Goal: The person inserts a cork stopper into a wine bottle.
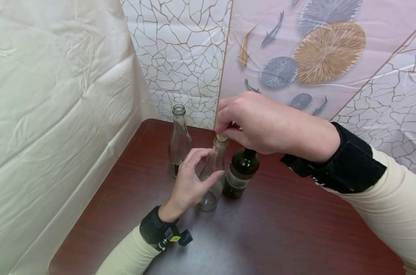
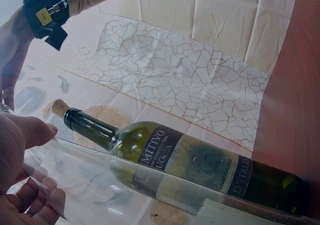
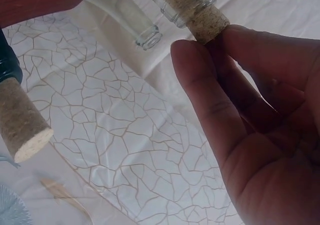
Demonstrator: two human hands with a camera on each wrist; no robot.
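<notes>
My right hand point(image 1: 259, 122) pinches a cork point(image 3: 207, 25) between thumb and fingertips. Part of that cork sits inside the mouth of a clear glass bottle point(image 1: 209, 200), and the rest sticks out. Around the upper body of this bottle curves my left hand point(image 1: 190, 183), its thumb on one side and fingers on the other. Just right of it stands a dark green wine bottle point(image 1: 240, 172), with a stopper cork point(image 2: 59, 108) in its neck and a "Primitivo" label point(image 2: 195, 162) showing in the left wrist view.
Behind my left hand is a second clear bottle point(image 1: 179, 139), uncorked, with a dark label low down. All the bottles stand near the far left corner of a red-brown table point(image 1: 280, 229). A cream cloth point(image 1: 73, 95) hangs at the left, a patterned one point(image 1: 180, 49) at the back.
</notes>
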